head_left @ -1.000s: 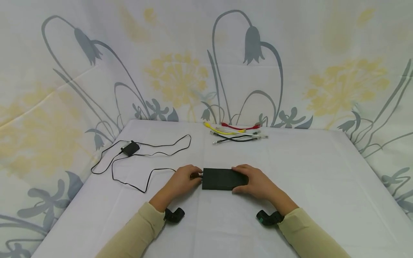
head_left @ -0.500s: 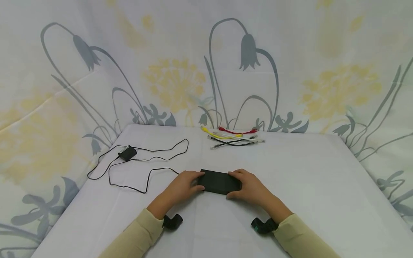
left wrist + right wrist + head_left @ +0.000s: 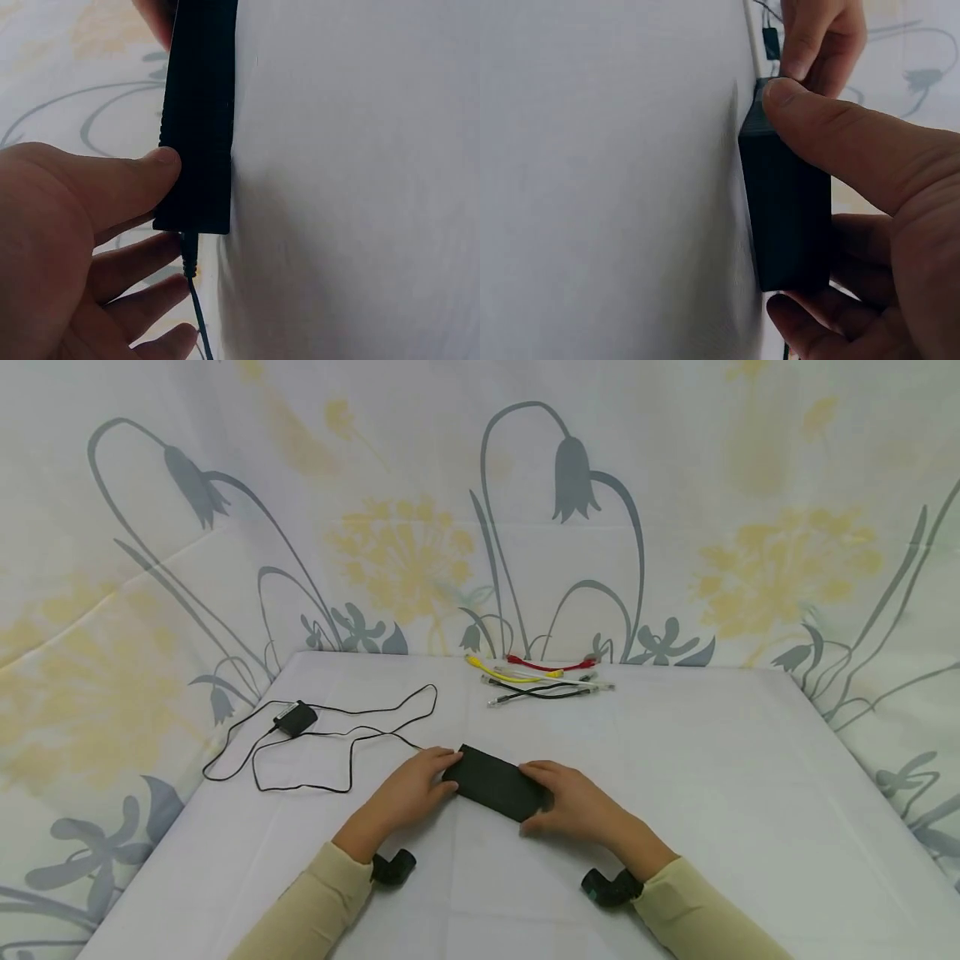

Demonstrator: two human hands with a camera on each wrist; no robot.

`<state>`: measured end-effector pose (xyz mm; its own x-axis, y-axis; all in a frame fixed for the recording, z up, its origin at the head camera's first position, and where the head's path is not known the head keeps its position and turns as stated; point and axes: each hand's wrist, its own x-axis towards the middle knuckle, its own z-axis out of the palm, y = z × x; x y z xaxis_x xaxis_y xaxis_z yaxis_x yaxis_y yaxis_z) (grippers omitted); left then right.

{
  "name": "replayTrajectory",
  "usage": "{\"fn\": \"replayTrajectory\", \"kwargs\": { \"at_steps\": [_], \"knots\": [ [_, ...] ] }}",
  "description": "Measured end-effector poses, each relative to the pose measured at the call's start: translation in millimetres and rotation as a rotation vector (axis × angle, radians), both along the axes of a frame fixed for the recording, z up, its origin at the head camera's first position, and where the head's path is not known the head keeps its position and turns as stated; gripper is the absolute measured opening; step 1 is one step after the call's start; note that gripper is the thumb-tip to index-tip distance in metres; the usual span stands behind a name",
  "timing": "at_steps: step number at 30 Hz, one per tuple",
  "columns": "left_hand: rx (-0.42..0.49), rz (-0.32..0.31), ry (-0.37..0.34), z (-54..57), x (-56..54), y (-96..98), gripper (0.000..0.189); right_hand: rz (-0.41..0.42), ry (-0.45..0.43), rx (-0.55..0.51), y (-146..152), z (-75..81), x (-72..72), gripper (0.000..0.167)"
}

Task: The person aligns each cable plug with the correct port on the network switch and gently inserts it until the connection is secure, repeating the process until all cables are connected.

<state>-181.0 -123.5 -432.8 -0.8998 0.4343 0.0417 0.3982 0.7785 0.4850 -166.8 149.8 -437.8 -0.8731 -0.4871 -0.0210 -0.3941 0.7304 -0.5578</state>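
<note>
A flat, black rectangular box (image 3: 495, 783) lies turned at a slant in the middle of the white table, its right end nearer the person. My left hand (image 3: 408, 792) holds its left end, thumb on the near edge and fingers at the far corner. At the right end, my right hand (image 3: 577, 800) grips it between thumb and fingers. In the left wrist view a thin black cord's plug (image 3: 189, 253) sits in the box's end, beside the spread lower fingers. The right wrist view shows the box's dark end face (image 3: 791, 214) between thumb and fingers.
The cord (image 3: 351, 764) loops over the table's left side to a small black power adapter (image 3: 296, 718). Several short network cables lie at the back: a yellow cable (image 3: 501, 673), a red cable (image 3: 551, 667), white and black ones. A flowered cloth (image 3: 405, 560) hangs behind.
The box has turned clockwise and shifted slightly left, its right end coming nearer the person. Both hands have moved with it. The cord near the left hand has changed its bend.
</note>
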Motion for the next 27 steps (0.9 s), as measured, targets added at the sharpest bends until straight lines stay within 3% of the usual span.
{"fn": "replayTrajectory", "kwargs": {
  "at_steps": [7, 13, 22, 27],
  "knots": [
    [0.017, 0.031, 0.066, -0.6, -2.6, -4.8, 0.045, 0.119, 0.05, 0.004, -6, 1.0, 5.2, 0.071],
    [0.037, 0.042, 0.108, -0.6, -1.9, -2.5, 0.04, 0.154, 0.094, -0.005, -14, 2.6, 11.9, 0.056],
    [0.045, 0.055, 0.036, 3.8, -0.3, -0.7, 0.05, 0.143, 0.102, -0.038, -30, 4.1, 16.8, 0.048],
    [-0.031, 0.062, -0.04, 5.4, 1.9, 2.2, 0.062, 0.128, 0.079, -0.072, -41, 4.5, 20.3, 0.046]
  ]
}}
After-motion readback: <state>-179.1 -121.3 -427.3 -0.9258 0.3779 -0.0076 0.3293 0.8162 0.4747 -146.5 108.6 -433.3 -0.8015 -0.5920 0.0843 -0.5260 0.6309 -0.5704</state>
